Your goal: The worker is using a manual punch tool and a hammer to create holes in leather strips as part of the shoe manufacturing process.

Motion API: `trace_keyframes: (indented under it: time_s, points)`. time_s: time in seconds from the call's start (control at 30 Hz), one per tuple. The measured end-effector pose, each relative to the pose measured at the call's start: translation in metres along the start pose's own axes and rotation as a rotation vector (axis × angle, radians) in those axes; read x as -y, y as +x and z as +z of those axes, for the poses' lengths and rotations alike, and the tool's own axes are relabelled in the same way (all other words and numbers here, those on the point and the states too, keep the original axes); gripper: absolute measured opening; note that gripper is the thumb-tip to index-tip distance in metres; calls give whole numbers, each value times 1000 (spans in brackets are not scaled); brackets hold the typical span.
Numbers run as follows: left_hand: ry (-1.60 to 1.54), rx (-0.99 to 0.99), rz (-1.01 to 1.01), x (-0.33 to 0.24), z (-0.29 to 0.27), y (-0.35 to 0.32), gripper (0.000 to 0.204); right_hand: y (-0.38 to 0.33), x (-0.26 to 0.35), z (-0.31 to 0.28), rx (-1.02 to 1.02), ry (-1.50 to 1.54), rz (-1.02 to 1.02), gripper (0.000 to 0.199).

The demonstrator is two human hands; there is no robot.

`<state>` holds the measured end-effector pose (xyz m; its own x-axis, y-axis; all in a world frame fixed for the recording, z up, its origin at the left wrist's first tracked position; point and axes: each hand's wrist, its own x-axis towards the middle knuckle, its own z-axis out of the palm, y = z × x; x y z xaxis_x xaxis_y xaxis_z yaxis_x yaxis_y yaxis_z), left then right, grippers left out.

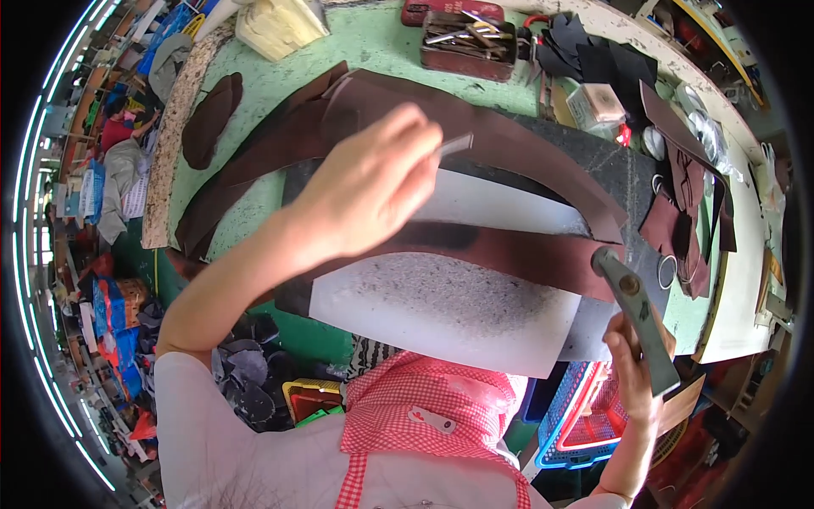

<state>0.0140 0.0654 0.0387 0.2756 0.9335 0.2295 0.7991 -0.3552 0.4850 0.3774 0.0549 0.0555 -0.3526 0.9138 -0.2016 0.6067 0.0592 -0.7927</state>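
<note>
My left hand (pixel 373 182) is closed around a flat silvery tool (pixel 457 146) whose end sticks out to the right; its exact kind is not clear. It hovers over, or lies close to, a curved dark brown leather piece (pixel 517 153); I cannot tell whether they touch. At the right my right hand (pixel 634 366) grips a hammer with a long grey metal head (pixel 649 327); most of its handle is hidden. The rounded end of that head is by the tip of a second brown leather strip (pixel 483 253), which crosses a white board (pixel 441 310) speckled with dark marks.
Beneath the board lies a dark slab (pixel 610 174) on the green worktable (pixel 373 42). A tool box (pixel 469 59) and a yellowish block (pixel 281 30) stand at the back. Leather scraps (pixel 682 212) lie to the right, above a blue basket (pixel 577 416).
</note>
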Motion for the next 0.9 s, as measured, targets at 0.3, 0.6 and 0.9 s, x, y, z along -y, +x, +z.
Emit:
trace_keyframes:
  time_s: [0.3, 0.6, 0.9]
  points:
    - [-396, -334, 165, 7, 70, 178, 18, -34, -19, -31, -212, 194, -138, 36]
    - [-92, -516, 303, 20, 131, 225, 16, -43, -16, -28, -307, 152, -152, 53]
    - [-1577, 226, -368, -5, 64, 154, 29, -48, -10, -26, -184, 258, -109, 49]
